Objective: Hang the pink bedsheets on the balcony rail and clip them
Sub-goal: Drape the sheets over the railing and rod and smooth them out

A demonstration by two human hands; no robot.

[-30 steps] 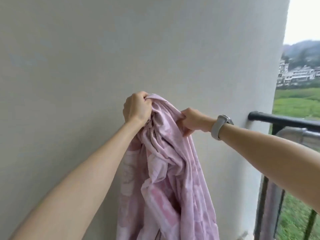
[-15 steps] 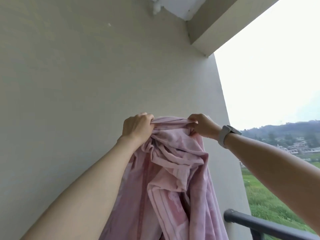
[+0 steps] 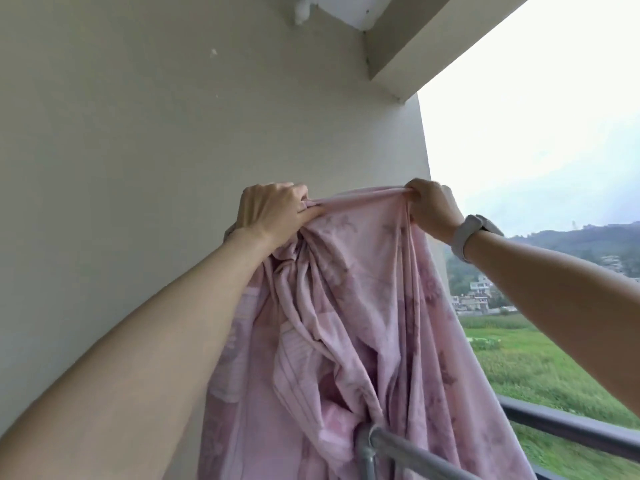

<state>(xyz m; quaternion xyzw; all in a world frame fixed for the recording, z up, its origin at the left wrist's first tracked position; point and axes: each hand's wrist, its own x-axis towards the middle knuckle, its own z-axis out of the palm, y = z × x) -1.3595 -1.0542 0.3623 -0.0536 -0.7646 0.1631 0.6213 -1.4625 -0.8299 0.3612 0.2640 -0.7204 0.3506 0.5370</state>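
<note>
We are holding the pink bedsheet [image 3: 353,306] up against the wall [image 3: 121,168], our left hand [image 3: 273,213] bunching one part of its top edge, our right hand [image 3: 433,209] pinching another; it is draping over the grey metal bar [image 3: 408,452], beside the balcony rail [image 3: 571,427].

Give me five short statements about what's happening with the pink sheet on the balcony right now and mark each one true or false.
1. Both the left hand and the right hand grip the top edge of the pink patterned bedsheet. True.
2. The sheet already lies folded over the dark metal balcony rail. False: it is held up in the air, hanging down.
3. A pale grey wristwatch sits on the right wrist. True.
4. A clip holds the sheet. False: no clip shows.
5. The plain pale wall is behind the sheet. True.
</note>
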